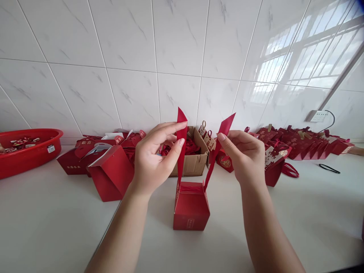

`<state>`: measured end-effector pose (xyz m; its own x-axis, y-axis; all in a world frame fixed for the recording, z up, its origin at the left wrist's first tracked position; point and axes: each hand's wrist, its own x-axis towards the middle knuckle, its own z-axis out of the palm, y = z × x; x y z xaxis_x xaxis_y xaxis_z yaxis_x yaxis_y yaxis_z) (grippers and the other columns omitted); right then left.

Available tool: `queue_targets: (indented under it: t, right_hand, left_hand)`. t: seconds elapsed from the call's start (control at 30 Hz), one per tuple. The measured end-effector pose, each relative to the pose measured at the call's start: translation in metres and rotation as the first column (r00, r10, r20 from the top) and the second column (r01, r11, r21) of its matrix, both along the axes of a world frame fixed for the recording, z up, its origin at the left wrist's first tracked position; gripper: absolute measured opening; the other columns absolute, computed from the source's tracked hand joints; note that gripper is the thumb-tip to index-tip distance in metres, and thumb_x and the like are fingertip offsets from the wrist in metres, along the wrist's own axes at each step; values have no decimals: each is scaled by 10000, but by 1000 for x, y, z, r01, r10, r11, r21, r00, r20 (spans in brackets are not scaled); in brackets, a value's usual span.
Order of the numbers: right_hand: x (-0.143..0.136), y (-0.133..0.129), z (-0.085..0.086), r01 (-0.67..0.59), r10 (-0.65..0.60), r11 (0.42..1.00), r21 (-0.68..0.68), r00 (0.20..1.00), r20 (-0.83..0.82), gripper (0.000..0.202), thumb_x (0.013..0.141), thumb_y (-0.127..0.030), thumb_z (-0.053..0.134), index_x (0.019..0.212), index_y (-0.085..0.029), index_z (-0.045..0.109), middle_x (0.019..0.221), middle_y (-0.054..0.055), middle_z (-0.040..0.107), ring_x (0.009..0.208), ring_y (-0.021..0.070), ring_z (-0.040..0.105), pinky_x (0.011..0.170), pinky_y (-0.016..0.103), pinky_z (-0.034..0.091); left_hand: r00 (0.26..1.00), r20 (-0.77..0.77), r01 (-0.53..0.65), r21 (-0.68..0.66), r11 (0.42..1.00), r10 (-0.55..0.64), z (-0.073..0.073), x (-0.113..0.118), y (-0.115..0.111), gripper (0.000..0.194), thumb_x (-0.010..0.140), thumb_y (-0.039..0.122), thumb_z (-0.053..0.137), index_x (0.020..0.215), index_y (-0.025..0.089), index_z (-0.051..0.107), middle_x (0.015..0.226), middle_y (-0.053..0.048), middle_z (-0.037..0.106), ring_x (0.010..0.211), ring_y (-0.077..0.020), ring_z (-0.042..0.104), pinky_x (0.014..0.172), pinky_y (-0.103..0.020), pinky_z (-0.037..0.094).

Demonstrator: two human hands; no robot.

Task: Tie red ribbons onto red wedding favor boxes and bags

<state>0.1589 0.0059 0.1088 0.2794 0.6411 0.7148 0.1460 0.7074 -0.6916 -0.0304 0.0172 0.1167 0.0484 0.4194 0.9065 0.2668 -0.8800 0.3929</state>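
Note:
A small red gift box (pixel 191 212) stands upright on the white table in front of me. A red ribbon (pixel 209 172) runs through its top, and both ends stretch upward. My left hand (pixel 156 155) pinches the left end between thumb and fingers, with the slanted tip sticking out above. The other end is held by my right hand (pixel 244 153) between thumb and forefinger, its slanted tip pointing up and right. Both hands are above the box, apart from each other. The ribbon's middle is mostly hidden in the box top.
Behind the box sits an open cardboard box (pixel 189 165) holding red ribbons. Several red boxes (pixel 110 174) stand at left, beside a red basin (pixel 31 155). More red boxes (pixel 301 142) line the right back. A black loop (pixel 329 168) and a power strip (pixel 317 116) are farther right.

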Motion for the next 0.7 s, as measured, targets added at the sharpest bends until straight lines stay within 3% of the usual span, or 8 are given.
queue_targets:
  t: [0.17, 0.27, 0.33, 0.43, 0.57, 0.7]
  right_hand:
    - [-3, 0, 1, -99, 97, 995, -35, 994, -58, 123, 788, -325, 717, 768, -205, 694, 719, 21, 694, 670, 145, 646, 610, 270, 527]
    - [-5, 2, 1, -222, 216, 974, -42, 969, -117, 98, 792, -294, 712, 810, -206, 671, 713, 9, 694, 653, 146, 667, 647, 292, 555]
    - [-7, 4, -1, -274, 265, 961, -45, 953, -147, 109, 779, -283, 722, 826, -211, 655, 704, -7, 679, 583, 130, 645, 571, 275, 538]
    - [-10, 5, -4, -311, 296, 945, -100, 944, -144, 112, 784, -291, 708, 831, -198, 668, 680, -16, 658, 438, 80, 544, 422, 228, 437]
    - [-14, 4, -7, -350, 337, 926, -139, 935, -109, 134, 791, -302, 694, 847, -181, 705, 604, -19, 630, 370, 51, 435, 347, 205, 320]
    - [-16, 2, -7, -377, 372, 917, -132, 926, -61, 132, 803, -303, 686, 860, -191, 725, 538, -32, 588, 384, 65, 447, 358, 205, 345]
  left_hand:
    - [998, -24, 58, -3, 998, -58, 0, 2, 0, 360, 823, 117, 643, 1151, 265, 661, 1177, -44, 658, 853, -139, 675, 772, -259, 583]
    - [998, -24, 58, 29, 998, -57, 0, 4, -1, 281, 815, 84, 647, 1034, 253, 695, 1049, -16, 703, 852, -130, 682, 777, -239, 578]
    - [997, -1, 80, -6, 997, -80, 0, 5, -4, 273, 810, 84, 657, 1028, 249, 662, 930, 1, 724, 818, -128, 692, 752, -231, 580]
    - [984, 59, 176, -161, 971, -169, 1, 9, -9, 373, 823, 124, 661, 1148, 259, 538, 866, 6, 736, 734, -133, 703, 670, -241, 591]
    - [972, 38, 236, -215, 948, -233, 2, 14, -13, 86, 837, 150, 639, 884, 219, 660, 864, -23, 736, 830, -163, 707, 728, -266, 600]
    - [964, 57, 264, -196, 944, -258, 2, 20, -14, 95, 818, 131, 642, 799, 209, 692, 846, -30, 703, 851, -160, 680, 731, -261, 588]
